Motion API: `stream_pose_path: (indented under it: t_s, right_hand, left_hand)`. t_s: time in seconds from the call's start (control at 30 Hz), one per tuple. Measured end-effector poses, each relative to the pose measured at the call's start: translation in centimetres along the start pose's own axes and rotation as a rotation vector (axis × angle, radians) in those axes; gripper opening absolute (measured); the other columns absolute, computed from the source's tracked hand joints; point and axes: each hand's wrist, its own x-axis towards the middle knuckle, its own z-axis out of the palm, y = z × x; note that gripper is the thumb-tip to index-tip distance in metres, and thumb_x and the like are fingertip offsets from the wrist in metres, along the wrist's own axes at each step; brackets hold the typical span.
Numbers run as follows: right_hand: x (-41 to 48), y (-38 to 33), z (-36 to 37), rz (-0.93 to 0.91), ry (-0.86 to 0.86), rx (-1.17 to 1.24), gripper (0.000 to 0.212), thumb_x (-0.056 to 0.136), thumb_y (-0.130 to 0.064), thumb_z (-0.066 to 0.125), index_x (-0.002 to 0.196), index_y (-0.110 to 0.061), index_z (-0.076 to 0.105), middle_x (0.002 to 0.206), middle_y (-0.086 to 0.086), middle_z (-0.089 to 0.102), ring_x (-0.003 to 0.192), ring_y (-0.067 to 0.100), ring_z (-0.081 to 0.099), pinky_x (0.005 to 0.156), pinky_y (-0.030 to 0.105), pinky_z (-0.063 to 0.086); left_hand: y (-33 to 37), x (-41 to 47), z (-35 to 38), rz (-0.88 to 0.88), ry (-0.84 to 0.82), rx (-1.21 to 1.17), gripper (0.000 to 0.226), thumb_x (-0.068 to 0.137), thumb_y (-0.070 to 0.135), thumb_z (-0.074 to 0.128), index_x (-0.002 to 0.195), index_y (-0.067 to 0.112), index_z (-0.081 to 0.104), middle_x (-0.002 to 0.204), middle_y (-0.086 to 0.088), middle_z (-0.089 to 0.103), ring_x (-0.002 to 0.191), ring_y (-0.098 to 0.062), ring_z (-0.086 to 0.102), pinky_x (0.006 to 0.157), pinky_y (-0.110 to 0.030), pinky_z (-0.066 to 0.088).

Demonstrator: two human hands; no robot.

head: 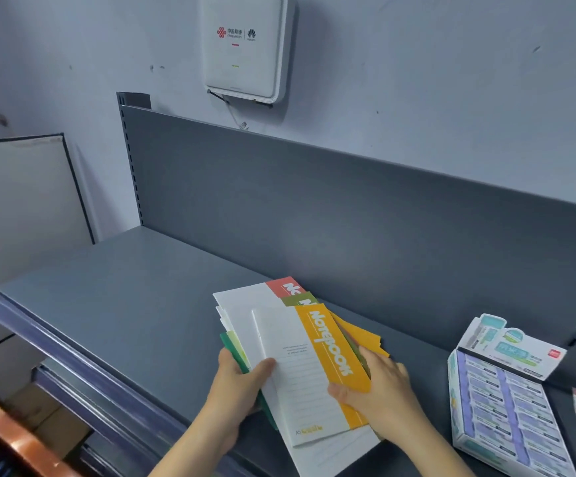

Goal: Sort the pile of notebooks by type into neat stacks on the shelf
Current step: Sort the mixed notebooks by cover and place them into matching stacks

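Grips the near-left edge of the notebook pile (245, 301) with the left hand (236, 383), thumb curled over a white cover, fingers wrapped beneath. Pinches the top notebook (300, 373) with the right hand (382, 390) — thumb on the orange "Notebook" band, fingers under the right edge. Holds the pile fanned between both hands, low over the grey shelf (124, 304), its far end resting on or just above the surface; cannot tell which. Beyond the fingertips, fanned out from under the top notebook: a green-banded notebook (302, 299) and a red-banded notebook (281, 285); under the right hand, further orange covers (358, 333); at the left thumb, green page edges. Right of the right hand, apart from the pile — an open display box (506, 407) of small wrapped packets, contents too small to read. Behind both hands, the shelf's upright grey back panel (314, 201). High above on the wall, a white wall-mounted unit (245, 46) with a dangling cable. Far left of the left hand, a pale board (21, 201) leaning against the wall.
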Motion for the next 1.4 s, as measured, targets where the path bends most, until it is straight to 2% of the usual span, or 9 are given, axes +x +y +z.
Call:
stream_pose_path:
  t_s: [0.23,0.4,0.57,0.63,0.9,1.07,1.13,1.27,1.4]
  right_hand:
    - [-0.4,0.7,-0.3,-0.001,0.043,0.1,0.087,0.072,-0.061,0.067,0.144,-0.028,0.031,0.144,-0.005,0.036,0.134,0.021,0.028,0.107,0.039,0.034]
    - [-0.5,2.4,-1.8,0.02,-0.033,0.351,0.108,0.06,-0.049,0.083,0.147,-0.027,0.024,0.138,-0.002,0.042,0.126,0.02,0.043,0.102,0.042,0.043]
    - [-1.5,3.3,-3.2,-0.083,0.122,0.46,0.082,0.067,-0.027,0.084,0.137,-0.025,0.042,0.113,-0.003,0.043,0.102,0.012,0.048,0.082,0.029,0.043]
    - [-2.1,3.3,-4.1,-0.154,0.169,0.505,0.072,0.067,-0.023,0.084,0.13,-0.026,0.05,0.107,-0.004,0.044,0.099,0.011,0.049,0.081,0.028,0.041]
    - [-5.9,1.7,-6.4,-0.32,0.188,0.612,0.065,0.066,-0.031,0.083,0.123,-0.033,0.051,0.111,-0.01,0.051,0.108,0.015,0.055,0.09,0.044,0.052]
    - [-9.6,0.8,-7.2,-0.351,0.165,0.725,0.057,0.059,-0.051,0.07,0.112,-0.045,0.049,0.111,-0.016,0.062,0.103,0.01,0.061,0.086,0.042,0.056]
    - [-11.1,0.3,-7.4,-0.346,0.169,0.729,0.054,0.06,-0.053,0.068,0.109,-0.049,0.047,0.113,-0.017,0.06,0.105,0.008,0.059,0.088,0.04,0.055]
    - [-14.3,-0.3,-7.1,-0.265,0.222,0.724,0.065,0.061,-0.049,0.071,0.121,-0.044,0.047,0.126,-0.011,0.045,0.113,0.007,0.047,0.091,0.032,0.048]
    - [-18.4,-0.3,-6.3,-0.187,0.326,0.736,0.058,0.056,-0.051,0.074,0.107,-0.053,0.047,0.125,-0.012,0.048,0.109,0.005,0.051,0.092,0.036,0.049]
  left_hand:
    - [0.9,-3.0,2.0,0.038,0.01,-0.132,0.029,0.094,0.011,0.058,0.122,0.013,0.051,0.105,-0.009,0.073,0.091,-0.028,0.072,0.073,-0.045,0.06]
    - [1.8,-5.7,3.6,0.164,0.04,-0.061,0.03,0.093,0.013,0.059,0.122,0.018,0.05,0.104,-0.006,0.073,0.091,-0.024,0.072,0.076,-0.043,0.059]
    - [2.7,-8.2,5.4,0.278,0.051,-0.108,0.032,0.095,0.014,0.054,0.125,0.022,0.047,0.108,-0.005,0.071,0.094,-0.023,0.072,0.078,-0.042,0.058]
    - [2.8,-9.2,5.8,0.308,0.074,-0.127,0.034,0.096,0.017,0.053,0.128,0.024,0.045,0.11,-0.007,0.069,0.093,-0.024,0.072,0.074,-0.042,0.059]
    - [3.7,-13.3,5.4,0.414,0.179,-0.161,0.042,0.097,0.02,0.051,0.135,0.035,0.042,0.114,-0.005,0.068,0.089,-0.024,0.072,0.063,-0.036,0.059]
    - [4.7,-15.8,4.5,0.423,0.1,-0.17,0.039,0.097,0.023,0.05,0.134,0.033,0.042,0.108,-0.005,0.069,0.075,-0.019,0.073,0.054,-0.032,0.058]
    - [5.2,-16.4,3.9,0.423,0.054,-0.168,0.039,0.097,0.023,0.05,0.134,0.033,0.042,0.109,-0.005,0.069,0.08,-0.021,0.073,0.058,-0.036,0.059]
    - [5.5,-17.5,2.4,0.403,-0.031,-0.161,0.038,0.096,0.026,0.052,0.133,0.033,0.043,0.108,-0.003,0.069,0.09,-0.026,0.072,0.068,-0.044,0.06]
    - [4.8,-18.5,1.9,0.361,-0.156,-0.164,0.04,0.095,0.026,0.053,0.133,0.034,0.044,0.109,-0.002,0.069,0.09,-0.023,0.072,0.067,-0.041,0.06]
